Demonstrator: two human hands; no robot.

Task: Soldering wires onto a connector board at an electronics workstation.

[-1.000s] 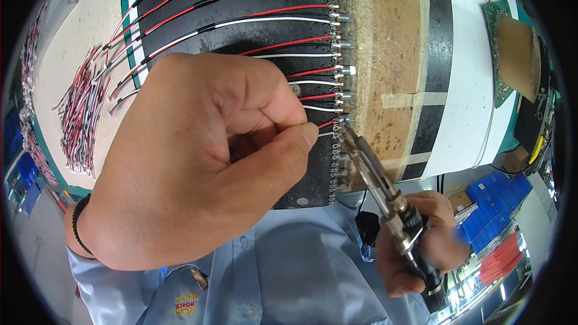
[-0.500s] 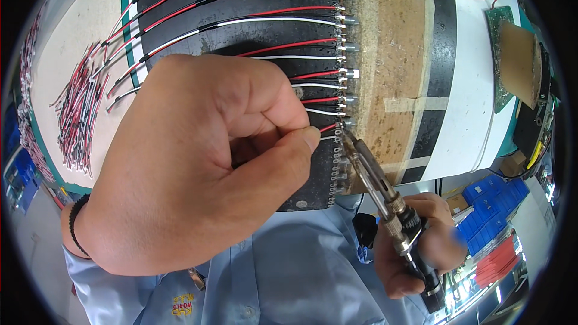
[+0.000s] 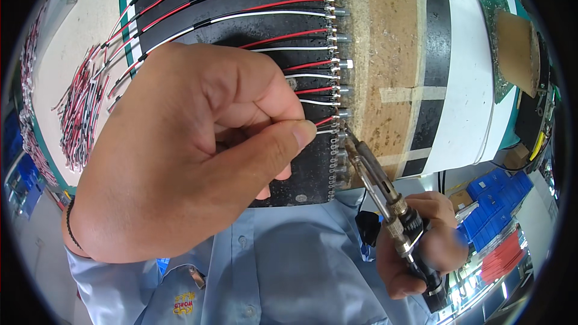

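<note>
Red wire (image 3: 326, 121) sticks out from the left hand's (image 3: 192, 144) pinching thumb and finger, just right of the frame's middle. A white wire (image 3: 323, 132) is just below. The right hand (image 3: 421, 247), lower right, grips a soldering iron (image 3: 385, 195), tip near the wires. More wires (image 3: 81, 120) lie piled at left.

Left of centre, the left hand (image 3: 186, 147) hides stretches of wires (image 3: 283, 38); the top edge crops others. Lower right, part of the right hand (image 3: 438, 245) is blurred.
</note>
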